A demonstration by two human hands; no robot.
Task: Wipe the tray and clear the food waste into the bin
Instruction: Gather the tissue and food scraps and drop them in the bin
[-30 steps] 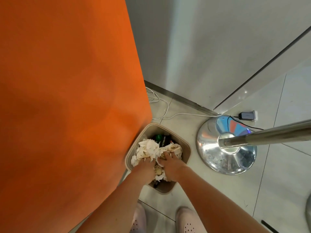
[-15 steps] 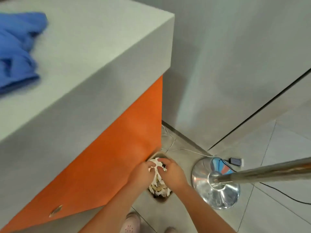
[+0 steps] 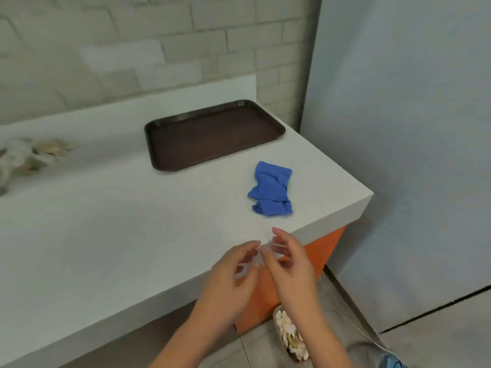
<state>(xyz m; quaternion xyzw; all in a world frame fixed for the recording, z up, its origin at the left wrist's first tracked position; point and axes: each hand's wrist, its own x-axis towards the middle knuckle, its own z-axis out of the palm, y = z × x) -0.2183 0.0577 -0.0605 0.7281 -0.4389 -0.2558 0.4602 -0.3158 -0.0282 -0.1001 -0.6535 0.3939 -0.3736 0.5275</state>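
Dark brown rectangular plastic tray (image 3: 215, 134); crumpled blue cloth (image 3: 271, 189); pale grey bench (image 3: 106, 235) with orange side panel (image 3: 318, 251); whitish brick-patterned wall (image 3: 132, 43).

Bare left hand (image 3: 228, 277), bare right hand (image 3: 289, 272), bare forearms (image 3: 183, 343)

There are no words, numbers, labels or signs to read here.
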